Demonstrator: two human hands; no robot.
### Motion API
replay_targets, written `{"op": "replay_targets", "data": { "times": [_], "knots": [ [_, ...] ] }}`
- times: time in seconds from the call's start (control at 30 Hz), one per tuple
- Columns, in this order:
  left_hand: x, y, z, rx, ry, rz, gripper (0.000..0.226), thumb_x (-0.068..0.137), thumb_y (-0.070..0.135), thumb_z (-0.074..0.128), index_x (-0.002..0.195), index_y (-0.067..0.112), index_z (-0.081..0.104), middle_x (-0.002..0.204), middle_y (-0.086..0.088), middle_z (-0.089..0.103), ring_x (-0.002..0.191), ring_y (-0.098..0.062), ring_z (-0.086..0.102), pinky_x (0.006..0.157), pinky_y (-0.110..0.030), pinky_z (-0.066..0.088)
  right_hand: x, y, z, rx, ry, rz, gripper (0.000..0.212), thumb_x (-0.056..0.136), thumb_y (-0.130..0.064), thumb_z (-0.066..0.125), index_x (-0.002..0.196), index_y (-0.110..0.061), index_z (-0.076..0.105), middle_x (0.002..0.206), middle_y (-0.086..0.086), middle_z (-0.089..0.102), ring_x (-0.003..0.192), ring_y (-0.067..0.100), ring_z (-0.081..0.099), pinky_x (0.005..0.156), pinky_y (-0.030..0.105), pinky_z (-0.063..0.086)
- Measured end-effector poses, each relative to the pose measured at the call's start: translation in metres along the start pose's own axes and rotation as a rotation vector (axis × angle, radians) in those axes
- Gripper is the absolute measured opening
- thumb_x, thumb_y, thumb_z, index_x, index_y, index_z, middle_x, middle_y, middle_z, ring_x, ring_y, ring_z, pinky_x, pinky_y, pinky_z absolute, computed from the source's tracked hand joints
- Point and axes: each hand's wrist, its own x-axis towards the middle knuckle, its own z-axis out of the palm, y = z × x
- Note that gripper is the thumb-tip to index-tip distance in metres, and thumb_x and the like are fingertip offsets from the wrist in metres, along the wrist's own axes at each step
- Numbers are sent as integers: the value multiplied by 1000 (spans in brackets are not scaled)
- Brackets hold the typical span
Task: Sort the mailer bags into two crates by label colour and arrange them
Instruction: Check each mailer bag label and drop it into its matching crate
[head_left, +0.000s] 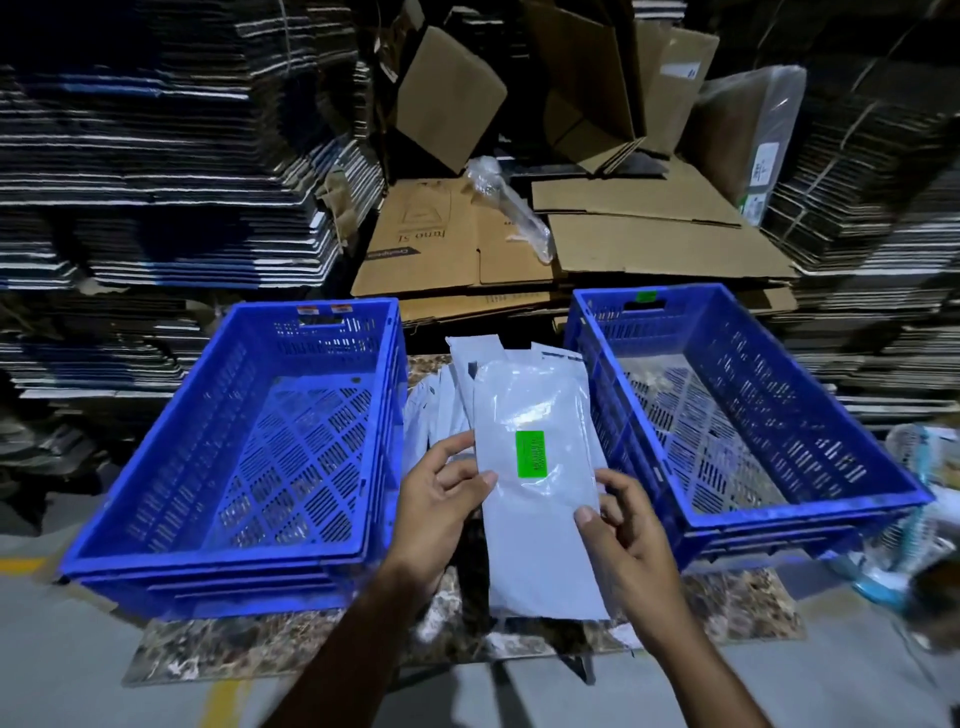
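Left blue crate (156, 499) outboard of left hand (441, 512), orange tags on far rim. Grey mailer bag (540, 545), green label (530, 454), print unreadable, pinched between both hands: left hand at left edge, right hand (621, 540) at right edge. Bag's lower end hides pile beneath. Right blue crate (810, 499) beyond right hand, green tag on rim.

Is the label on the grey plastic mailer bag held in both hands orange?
No: the grey plastic mailer bag, held by the left hand and the right hand, carries a bright green rectangular label.
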Motion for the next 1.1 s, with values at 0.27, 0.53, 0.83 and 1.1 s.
{"op": "replay_targets", "data": {
  "times": [0.27,0.53,0.83,1.1],
  "knots": [
    [-17,16,8,-59,10,66,31,89,-5,64,118,9,61,99,-12,75,91,-25,74,72,-31,59,-1,-14,8,-95,49,-44,44,95,-5,63,132,-23,49,116,3,71,103,23,71,89,58,56],
    [-20,23,0,65,-25,161,55,90,-3,66,132,29,52,99,2,75,88,-16,72,72,-24,56,2,-36,12,-442,-52,-195,53,89,-13,73,135,-33,56,133,-29,56,129,-4,50,109,32,44],
    [-4,31,-21,227,-238,227,51,84,-13,68,127,14,61,134,2,57,89,1,66,75,-14,52,6,-47,20,-449,-136,-112,71,82,-32,82,143,-40,48,146,-27,47,140,-1,39,113,37,39],
    [62,5,7,407,-338,231,59,86,11,76,127,47,54,125,-7,61,109,-5,64,71,-22,56,48,-53,-50,-678,103,-85,81,80,-24,83,150,-31,41,152,-23,40,138,-2,38,115,34,36]
  ]
}}
